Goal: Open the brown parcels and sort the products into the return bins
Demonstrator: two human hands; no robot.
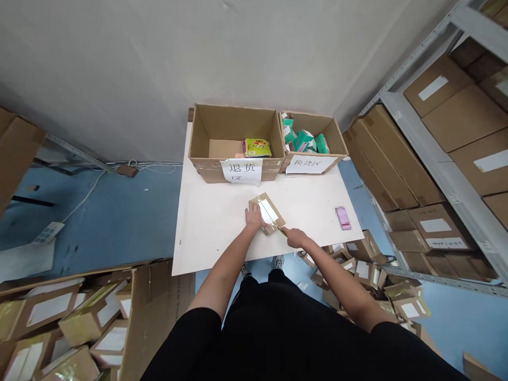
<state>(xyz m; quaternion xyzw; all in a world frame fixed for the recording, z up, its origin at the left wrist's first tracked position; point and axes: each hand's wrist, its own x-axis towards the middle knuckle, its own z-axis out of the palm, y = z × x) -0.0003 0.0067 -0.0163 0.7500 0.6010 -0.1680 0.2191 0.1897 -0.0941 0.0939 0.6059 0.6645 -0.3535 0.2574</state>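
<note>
A small brown cardboard parcel (270, 209) with a white label lies on the white table (206, 222). My left hand (253, 217) rests on the parcel's left side, fingers pressed flat against it. My right hand (296, 237) is closed around a thin yellow-handled blade (281, 230), whose tip touches the parcel's near right edge.
Two open cartons stand at the table's back: a large one (234, 138) with a colourful booklet inside, a smaller one (313, 140) with green and white packs. A pink item (343, 218) lies at the right. Piles of parcels sit on the floor left and right; shelves with boxes rise on the right.
</note>
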